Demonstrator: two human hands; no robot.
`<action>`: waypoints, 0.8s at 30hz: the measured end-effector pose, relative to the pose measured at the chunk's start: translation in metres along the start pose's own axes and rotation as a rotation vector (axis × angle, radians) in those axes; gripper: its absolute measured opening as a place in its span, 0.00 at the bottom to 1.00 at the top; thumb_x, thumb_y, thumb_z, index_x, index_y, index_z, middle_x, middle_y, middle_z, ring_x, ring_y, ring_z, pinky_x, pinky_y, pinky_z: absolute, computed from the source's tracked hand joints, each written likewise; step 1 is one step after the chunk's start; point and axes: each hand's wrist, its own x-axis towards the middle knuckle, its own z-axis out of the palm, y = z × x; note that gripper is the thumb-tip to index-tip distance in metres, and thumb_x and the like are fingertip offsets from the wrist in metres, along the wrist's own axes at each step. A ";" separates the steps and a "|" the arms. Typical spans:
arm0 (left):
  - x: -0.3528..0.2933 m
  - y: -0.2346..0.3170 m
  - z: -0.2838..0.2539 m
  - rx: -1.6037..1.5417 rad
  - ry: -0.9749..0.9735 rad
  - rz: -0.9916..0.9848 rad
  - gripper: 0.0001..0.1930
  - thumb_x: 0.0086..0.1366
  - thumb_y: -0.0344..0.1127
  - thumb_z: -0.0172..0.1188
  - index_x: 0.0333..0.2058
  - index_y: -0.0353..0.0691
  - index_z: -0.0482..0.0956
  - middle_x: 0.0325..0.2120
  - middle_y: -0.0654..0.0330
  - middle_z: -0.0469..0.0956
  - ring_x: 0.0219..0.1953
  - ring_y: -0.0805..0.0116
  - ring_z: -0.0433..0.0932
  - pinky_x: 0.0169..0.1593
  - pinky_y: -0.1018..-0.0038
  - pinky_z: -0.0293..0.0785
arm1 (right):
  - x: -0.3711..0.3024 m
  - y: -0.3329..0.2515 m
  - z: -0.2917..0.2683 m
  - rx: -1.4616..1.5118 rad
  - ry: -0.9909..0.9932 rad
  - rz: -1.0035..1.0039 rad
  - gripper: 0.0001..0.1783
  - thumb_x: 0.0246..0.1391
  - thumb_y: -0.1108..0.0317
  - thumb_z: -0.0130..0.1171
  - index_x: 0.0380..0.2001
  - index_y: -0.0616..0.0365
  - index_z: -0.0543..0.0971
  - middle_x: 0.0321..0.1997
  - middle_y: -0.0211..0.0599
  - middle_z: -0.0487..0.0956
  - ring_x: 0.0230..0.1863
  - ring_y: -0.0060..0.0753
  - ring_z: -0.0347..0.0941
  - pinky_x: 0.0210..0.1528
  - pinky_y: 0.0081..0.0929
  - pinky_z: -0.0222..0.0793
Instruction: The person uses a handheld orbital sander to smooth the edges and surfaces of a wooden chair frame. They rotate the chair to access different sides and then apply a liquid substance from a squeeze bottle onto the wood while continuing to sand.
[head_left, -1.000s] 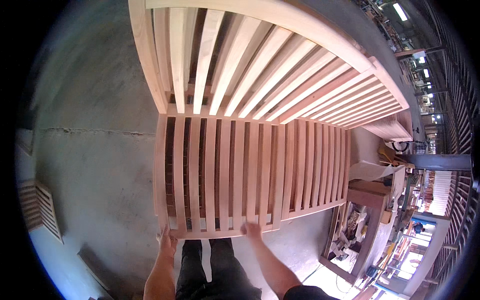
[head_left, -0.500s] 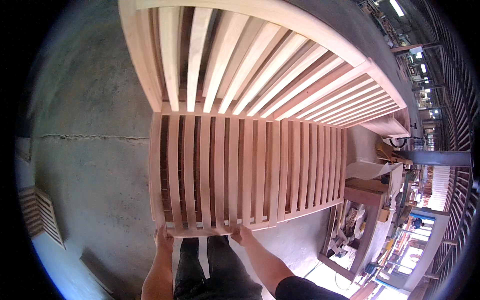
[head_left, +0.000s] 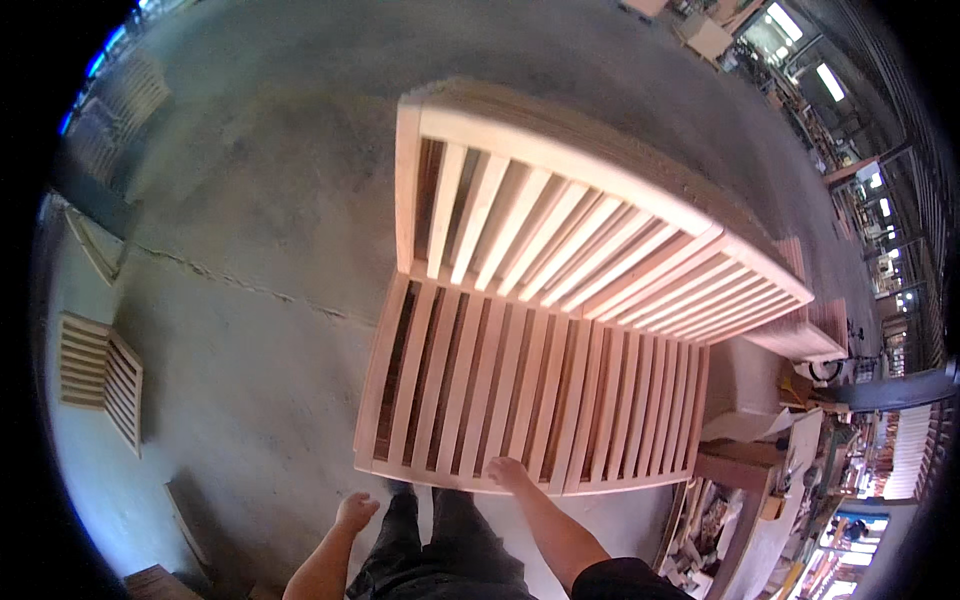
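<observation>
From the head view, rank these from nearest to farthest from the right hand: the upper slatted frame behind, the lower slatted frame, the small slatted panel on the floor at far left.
1. Lower slatted frame: the right hand rests on its near rail.
2. Upper slatted frame: straight ahead, beyond the lower one.
3. Small slatted panel: far left on the concrete floor, past the left hand.

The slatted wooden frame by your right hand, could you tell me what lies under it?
Through the slatted wooden frame only dark gaps show; what it rests on is hidden. Concrete floor surrounds it. The right hand touches its near rail.
</observation>
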 end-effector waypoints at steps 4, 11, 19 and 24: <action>-0.052 0.002 -0.039 -0.044 0.040 -0.110 0.28 0.62 0.54 0.69 0.48 0.34 0.88 0.34 0.50 0.90 0.36 0.58 0.90 0.48 0.62 0.84 | 0.040 -0.023 -0.056 0.712 0.059 0.651 0.07 0.57 0.66 0.69 0.38 0.51 0.85 0.42 0.31 0.85 0.43 0.38 0.84 0.45 0.37 0.82; -0.141 -0.025 -0.044 -0.294 0.157 -0.268 0.19 0.64 0.50 0.65 0.32 0.36 0.90 0.24 0.57 0.86 0.28 0.68 0.85 0.38 0.65 0.81 | 0.062 0.038 -0.059 0.086 -0.149 0.076 0.09 0.66 0.62 0.64 0.39 0.56 0.83 0.33 0.34 0.84 0.35 0.32 0.83 0.30 0.33 0.79; -0.201 -0.083 -0.008 0.792 0.136 0.160 0.17 0.62 0.47 0.69 0.49 0.53 0.89 0.48 0.52 0.88 0.51 0.52 0.86 0.56 0.57 0.82 | 0.163 0.085 -0.150 0.382 0.392 0.400 0.21 0.58 0.69 0.68 0.53 0.62 0.79 0.49 0.51 0.82 0.48 0.52 0.77 0.49 0.48 0.74; -0.255 -0.035 0.034 -0.279 0.387 -0.509 0.29 0.61 0.54 0.65 0.54 0.40 0.88 0.51 0.48 0.88 0.55 0.47 0.85 0.62 0.58 0.80 | 0.218 -0.087 -0.476 -0.376 1.029 -0.129 0.37 0.68 0.56 0.66 0.77 0.49 0.67 0.82 0.45 0.63 0.84 0.53 0.54 0.84 0.62 0.49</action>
